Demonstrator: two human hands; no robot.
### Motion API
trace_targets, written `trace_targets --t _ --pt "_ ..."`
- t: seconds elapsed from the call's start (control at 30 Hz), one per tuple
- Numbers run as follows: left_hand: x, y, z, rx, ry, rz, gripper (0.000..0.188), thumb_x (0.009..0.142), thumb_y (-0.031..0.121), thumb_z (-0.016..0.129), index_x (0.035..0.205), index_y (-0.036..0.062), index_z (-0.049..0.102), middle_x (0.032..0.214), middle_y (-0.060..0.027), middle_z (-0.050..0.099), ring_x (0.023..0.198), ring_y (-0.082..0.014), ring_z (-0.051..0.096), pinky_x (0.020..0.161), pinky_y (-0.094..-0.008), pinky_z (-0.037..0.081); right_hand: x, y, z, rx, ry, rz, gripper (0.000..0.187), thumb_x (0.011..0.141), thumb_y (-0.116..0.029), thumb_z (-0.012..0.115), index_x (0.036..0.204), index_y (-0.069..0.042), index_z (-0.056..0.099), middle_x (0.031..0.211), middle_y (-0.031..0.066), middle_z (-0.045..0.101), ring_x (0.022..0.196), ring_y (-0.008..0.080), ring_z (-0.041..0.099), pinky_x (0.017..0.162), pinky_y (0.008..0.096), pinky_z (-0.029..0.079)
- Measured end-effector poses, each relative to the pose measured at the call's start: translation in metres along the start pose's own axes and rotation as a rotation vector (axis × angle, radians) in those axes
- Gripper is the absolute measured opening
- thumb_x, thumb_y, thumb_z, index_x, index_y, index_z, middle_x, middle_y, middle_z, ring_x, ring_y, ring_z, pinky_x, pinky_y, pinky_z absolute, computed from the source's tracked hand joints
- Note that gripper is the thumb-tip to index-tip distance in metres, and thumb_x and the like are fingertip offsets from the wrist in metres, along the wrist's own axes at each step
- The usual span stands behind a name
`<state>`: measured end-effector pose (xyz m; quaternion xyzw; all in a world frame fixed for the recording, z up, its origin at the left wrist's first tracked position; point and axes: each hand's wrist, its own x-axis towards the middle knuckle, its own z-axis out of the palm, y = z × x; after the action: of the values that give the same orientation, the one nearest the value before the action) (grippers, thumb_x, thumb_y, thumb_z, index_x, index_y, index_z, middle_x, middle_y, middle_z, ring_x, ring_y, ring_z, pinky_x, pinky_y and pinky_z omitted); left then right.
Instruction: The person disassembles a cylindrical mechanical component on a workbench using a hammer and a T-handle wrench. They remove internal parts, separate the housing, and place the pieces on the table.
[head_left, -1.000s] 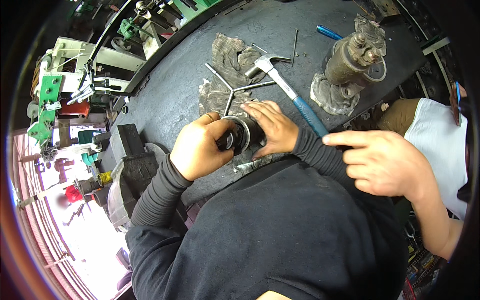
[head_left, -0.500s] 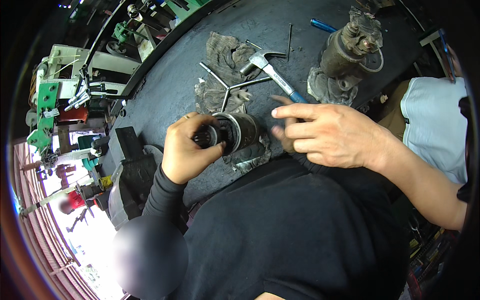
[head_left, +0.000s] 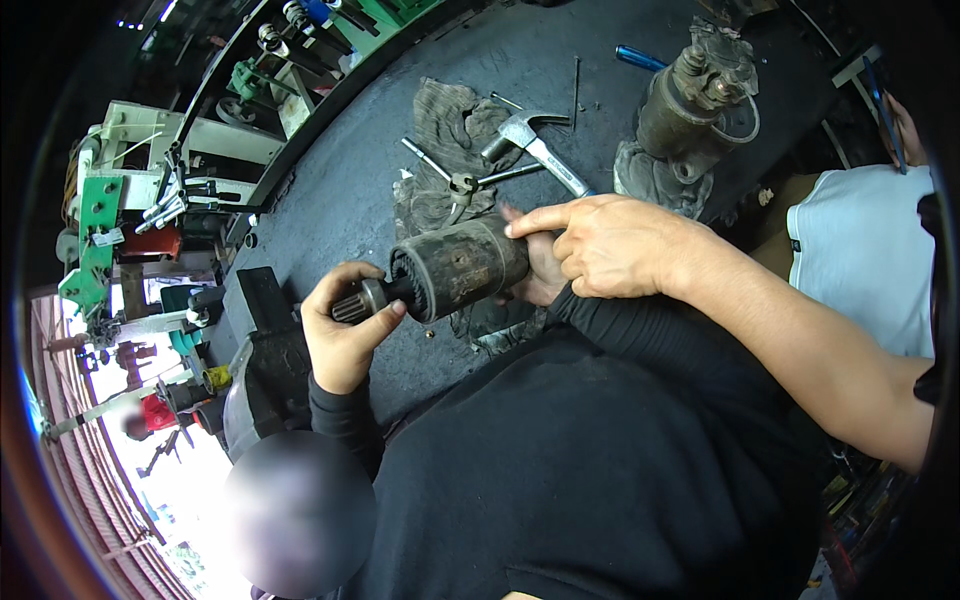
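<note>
A dark cylindrical motor housing (head_left: 465,265) with a splined shaft (head_left: 350,305) is held level over the black bench (head_left: 330,190) by a co-worker in black. One of the co-worker's hands (head_left: 340,350) grips the shaft end. The other (head_left: 540,280) supports the housing from below at its right end. My left hand (head_left: 610,245) reaches in from the right. Its index finger lies on the right end of the housing, and the other fingers curl over the co-worker's hand. It holds nothing. My right hand is out of view.
On the bench behind lie a hammer (head_left: 530,135), a cross-shaped wrench (head_left: 460,183) on a dirty rag (head_left: 445,120), a blue-handled tool (head_left: 640,57) and a second motor unit (head_left: 690,95). A dark vise (head_left: 260,320) stands at the bench's left end, with green machinery (head_left: 100,200) beyond.
The co-worker has lifted the housing and turned it level, with the shaft pulled out to the left. My left hand moved in from the right, curled its fingers and set its index finger on the housing.
</note>
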<state>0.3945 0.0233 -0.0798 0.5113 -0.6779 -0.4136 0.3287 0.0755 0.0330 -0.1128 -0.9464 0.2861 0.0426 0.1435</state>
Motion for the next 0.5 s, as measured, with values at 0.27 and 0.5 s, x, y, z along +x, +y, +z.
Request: trace_targets --t 0.27,0.5 --pt "-0.034 -0.125 0.007 -0.557 0.042 -0.065 0.038 0.066 -0.007 0.078 0.099 0.0001 0.062 0.099 -0.0116 0.063 0.092 -0.0196 0.061 0.084 -0.0318 0.05 0.015 -0.028 -0.009 -0.151 0.043 0.029 0.036 0.088 -0.02 0.054 0.115 0.003 0.063 0.127 0.0106 0.056 0.124 0.0234 0.049 0.083 0.0301 0.054" --pt "-0.051 -0.177 0.03 -0.542 -0.028 -0.18 0.046 0.067 -0.004 0.081 0.107 0.0026 0.061 0.108 -0.0089 0.065 0.101 -0.0172 0.06 0.093 -0.0308 0.046 0.035 -0.06 0.013 -0.326 -0.034 0.149 0.039 0.089 -0.02 0.052 0.118 0.003 0.06 0.139 0.0131 0.053 0.135 0.0248 0.045 0.082 0.0281 0.054"
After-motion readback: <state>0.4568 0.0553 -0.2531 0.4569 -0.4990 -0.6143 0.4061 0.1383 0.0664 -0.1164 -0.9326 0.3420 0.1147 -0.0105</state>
